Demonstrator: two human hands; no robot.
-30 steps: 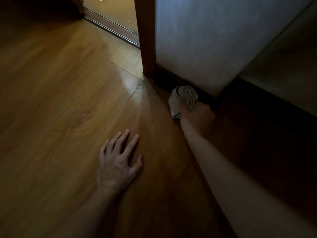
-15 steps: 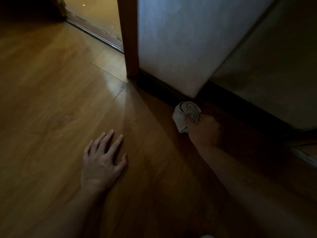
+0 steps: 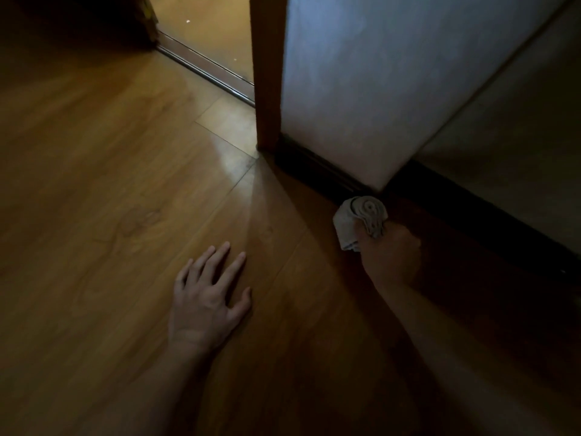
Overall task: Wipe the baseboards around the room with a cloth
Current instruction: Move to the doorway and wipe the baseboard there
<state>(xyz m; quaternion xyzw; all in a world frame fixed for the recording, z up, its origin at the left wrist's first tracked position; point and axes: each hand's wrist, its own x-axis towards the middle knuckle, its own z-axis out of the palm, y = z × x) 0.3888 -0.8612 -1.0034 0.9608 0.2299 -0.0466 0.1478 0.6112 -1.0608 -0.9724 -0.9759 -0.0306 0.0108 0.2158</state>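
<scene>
Left hand (image 3: 209, 302) flat on the wood floor (image 3: 94, 184), fingers spread, holding nothing. Right hand (image 3: 390, 256) grips a bunched pale cloth (image 3: 358, 221), pressed at the dark baseboard (image 3: 317, 169) where the wall corner (image 3: 382, 180) turns.

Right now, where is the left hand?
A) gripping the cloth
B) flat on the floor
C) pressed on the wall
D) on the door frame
B: the left hand lies palm down with fingers spread on the floor, while the right hand grips the cloth by the baseboard.
</scene>
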